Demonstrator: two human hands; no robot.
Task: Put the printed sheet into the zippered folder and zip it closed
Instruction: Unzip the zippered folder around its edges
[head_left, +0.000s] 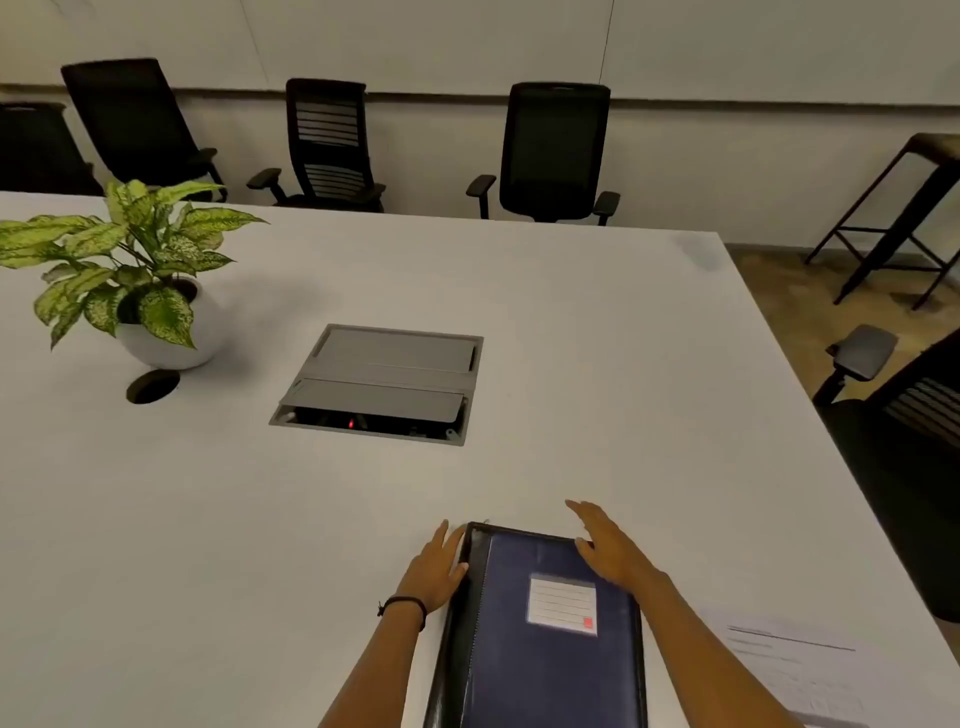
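While the zippered folder lies flat at the near bench edge, long axis running away from the camera and tilted slightly right, label up, left hand rests against its left edge, fingers loosely spread. Right hand lies on its far right corner, fingers extended, gripping nothing. Printed sheet lies right of it. White bench, potted plant, cable box, office chairs along the wall.
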